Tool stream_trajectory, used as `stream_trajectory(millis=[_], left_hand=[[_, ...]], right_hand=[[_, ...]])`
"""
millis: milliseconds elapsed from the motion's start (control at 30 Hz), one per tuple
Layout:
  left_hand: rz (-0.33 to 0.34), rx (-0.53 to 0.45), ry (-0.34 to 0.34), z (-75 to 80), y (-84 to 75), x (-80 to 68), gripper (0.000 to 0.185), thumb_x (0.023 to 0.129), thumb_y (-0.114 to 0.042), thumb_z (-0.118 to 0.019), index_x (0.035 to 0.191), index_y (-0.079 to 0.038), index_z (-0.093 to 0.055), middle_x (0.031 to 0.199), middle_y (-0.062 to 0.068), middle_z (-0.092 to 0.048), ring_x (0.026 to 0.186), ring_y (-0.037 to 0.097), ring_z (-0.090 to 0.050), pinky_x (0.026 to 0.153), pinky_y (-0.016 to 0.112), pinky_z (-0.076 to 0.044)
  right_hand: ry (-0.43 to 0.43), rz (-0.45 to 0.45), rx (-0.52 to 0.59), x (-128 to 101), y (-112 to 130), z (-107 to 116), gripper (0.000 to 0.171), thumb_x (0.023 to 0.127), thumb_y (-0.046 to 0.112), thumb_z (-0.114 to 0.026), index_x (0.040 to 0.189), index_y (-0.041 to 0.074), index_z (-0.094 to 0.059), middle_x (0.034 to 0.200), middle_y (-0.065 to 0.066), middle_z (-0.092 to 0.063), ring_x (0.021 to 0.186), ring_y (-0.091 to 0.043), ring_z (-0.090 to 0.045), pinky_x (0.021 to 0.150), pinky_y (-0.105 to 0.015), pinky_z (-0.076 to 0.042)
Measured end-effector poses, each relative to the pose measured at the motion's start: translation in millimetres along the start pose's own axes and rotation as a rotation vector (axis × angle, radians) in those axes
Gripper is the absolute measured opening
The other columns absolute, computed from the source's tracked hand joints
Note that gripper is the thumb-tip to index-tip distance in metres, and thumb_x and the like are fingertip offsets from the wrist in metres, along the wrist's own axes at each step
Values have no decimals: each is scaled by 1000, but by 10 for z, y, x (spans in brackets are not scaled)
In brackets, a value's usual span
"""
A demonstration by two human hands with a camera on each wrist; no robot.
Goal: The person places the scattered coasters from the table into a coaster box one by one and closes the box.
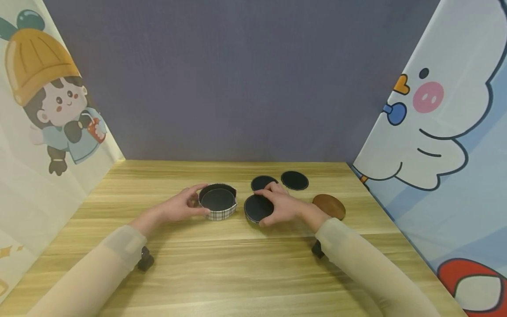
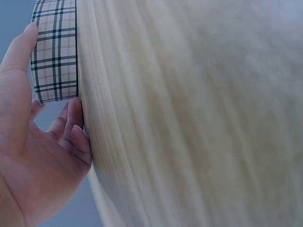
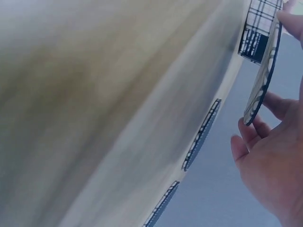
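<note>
A round coaster holder (image 1: 222, 215) with a checked outer wall and dark inside stands on the table. My left hand (image 1: 180, 205) grips its left side, thumb at the front and fingers toward the back; the left wrist view shows the thumb on the checked wall (image 2: 56, 52). Just right of the holder, my right hand (image 1: 286, 206) pinches a round black coaster (image 1: 257, 208) by its edge. In the right wrist view this coaster (image 3: 266, 78) is tilted and off the table, its rim checked. Behind the right hand lies another black coaster (image 1: 262, 181), partly covered by the fingers.
One more black coaster (image 1: 295, 180) lies farther back on the right. A brown oval disc (image 1: 329, 206) is beside the right forearm. The wooden table (image 1: 237, 273) meets a grey back panel (image 1: 237, 88), with cartoon-printed panels at both sides.
</note>
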State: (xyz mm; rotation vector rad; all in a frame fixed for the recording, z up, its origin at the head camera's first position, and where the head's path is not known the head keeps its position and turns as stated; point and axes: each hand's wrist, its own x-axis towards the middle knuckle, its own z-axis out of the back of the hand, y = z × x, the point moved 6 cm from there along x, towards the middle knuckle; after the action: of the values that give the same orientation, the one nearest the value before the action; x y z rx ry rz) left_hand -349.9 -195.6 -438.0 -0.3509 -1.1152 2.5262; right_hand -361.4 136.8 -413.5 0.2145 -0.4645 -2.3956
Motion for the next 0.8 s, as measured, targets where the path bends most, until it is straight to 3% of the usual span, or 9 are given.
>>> stream_trajectory(millis=[367, 567, 800], left_hand=[[-12, 17, -2, 5, 19, 15, 105, 95, -48, -86, 175, -21, -24, 147, 27, -50, 126, 39, -63, 96, 46, -63], [-15, 31, -3, 5, 27, 21, 105, 95, -49, -86, 175, -22, -24, 146, 27, -51, 125, 38, -63, 96, 46, -62], [-5, 38, -5, 5, 8, 9, 107, 94, -51, -86, 176, -22, -23, 146, 26, -51, 125, 38, -63, 96, 46, -63]], right_hand=[[-17, -26, -26, 191, 87, 135, 104, 80, 57, -85, 169, 24, -44, 151, -11, -45, 134, -32, -42, 110, -55, -41], [-26, -32, -13, 302, 116, 148, 104, 80, 56, -85, 169, 23, -44, 159, -12, -41, 144, -33, -38, 115, -56, -40], [-46, -34, -21, 433, 229, 171, 102, 80, 57, -86, 168, 27, -45, 153, -10, -43, 140, -31, -39, 115, -54, -37]])
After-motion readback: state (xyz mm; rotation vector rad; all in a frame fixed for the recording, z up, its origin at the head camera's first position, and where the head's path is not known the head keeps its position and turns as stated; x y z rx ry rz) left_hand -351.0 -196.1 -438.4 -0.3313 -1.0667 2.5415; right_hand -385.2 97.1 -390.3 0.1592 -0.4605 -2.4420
